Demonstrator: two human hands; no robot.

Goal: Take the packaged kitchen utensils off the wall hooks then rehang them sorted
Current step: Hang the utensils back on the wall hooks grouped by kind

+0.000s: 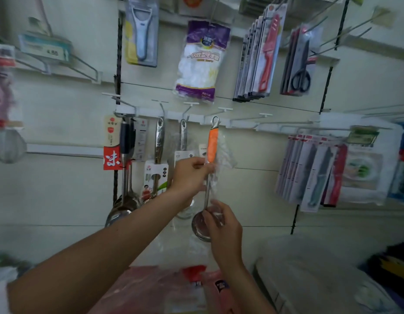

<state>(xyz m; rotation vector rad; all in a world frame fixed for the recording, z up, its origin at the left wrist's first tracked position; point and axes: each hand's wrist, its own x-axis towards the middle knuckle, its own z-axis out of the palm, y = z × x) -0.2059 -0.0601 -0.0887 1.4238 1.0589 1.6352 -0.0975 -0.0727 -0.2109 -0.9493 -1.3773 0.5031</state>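
Reaching from lower left, the left hand pinches the ladle by its shaft at frame centre, the right hand grips its bowl; best kept upright so its loop seats squarely on the hook.

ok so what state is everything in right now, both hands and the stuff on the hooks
orange ladle: upright in clear wrap, held by both hands, loop up at the rail
left hand: pinches the ladle's shaft
right hand: holds the ladle's bowl
steel ladles: hanging from hooks
peeler: hanging, packaged
glove pack: hanging
red knives: hanging in a stack
scissors: hanging, packaged
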